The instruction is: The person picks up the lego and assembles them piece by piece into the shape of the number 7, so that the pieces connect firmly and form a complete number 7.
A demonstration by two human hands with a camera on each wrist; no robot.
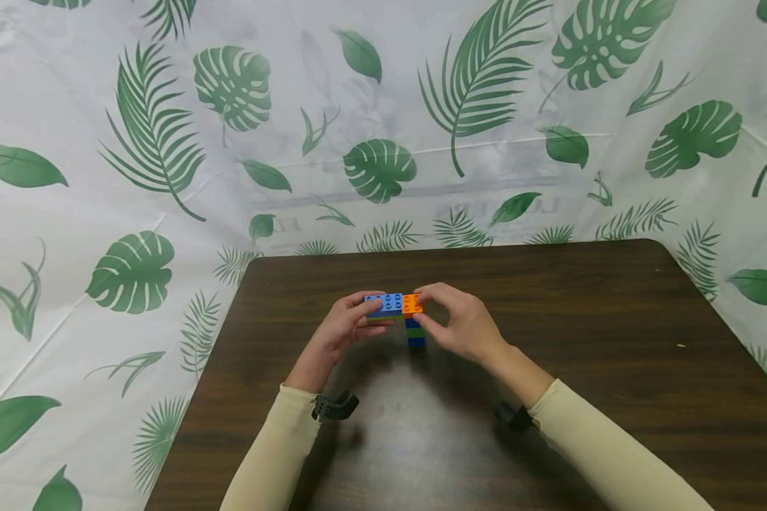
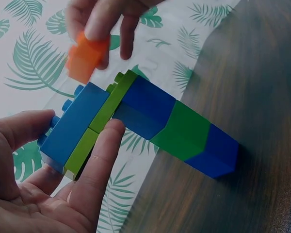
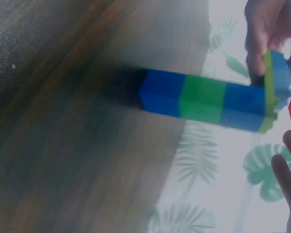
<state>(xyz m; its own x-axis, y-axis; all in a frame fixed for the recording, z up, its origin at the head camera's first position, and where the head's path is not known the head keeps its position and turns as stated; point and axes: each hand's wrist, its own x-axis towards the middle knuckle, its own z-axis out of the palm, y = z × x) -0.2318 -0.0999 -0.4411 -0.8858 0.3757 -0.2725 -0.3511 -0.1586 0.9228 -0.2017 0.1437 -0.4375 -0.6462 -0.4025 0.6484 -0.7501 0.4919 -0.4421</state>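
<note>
A stacked column of blue, green and blue toy bricks (image 2: pixel 182 131) stands on the table. Thin lime-green pieces (image 2: pixel 106 109) lie across its top and jut out to the left. On their overhanging part sits a lighter blue brick (image 2: pixel 76 124). My left hand (image 1: pixel 341 328) grips this overhanging end, thumb on the blue brick and fingers at the lime underside. Between thumb and fingers, my right hand (image 1: pixel 465 328) pinches an orange brick (image 2: pixel 87 58). In the left wrist view the orange brick is blurred and just apart from the bare lime studs beside the blue brick.
The dark wood-grain table (image 1: pixel 588 341) spreads around the column. A white leaf-patterned sheet (image 1: pixel 383 106) hangs behind and at the sides. A small pale speck (image 1: pixel 680 345) lies on the table to the right.
</note>
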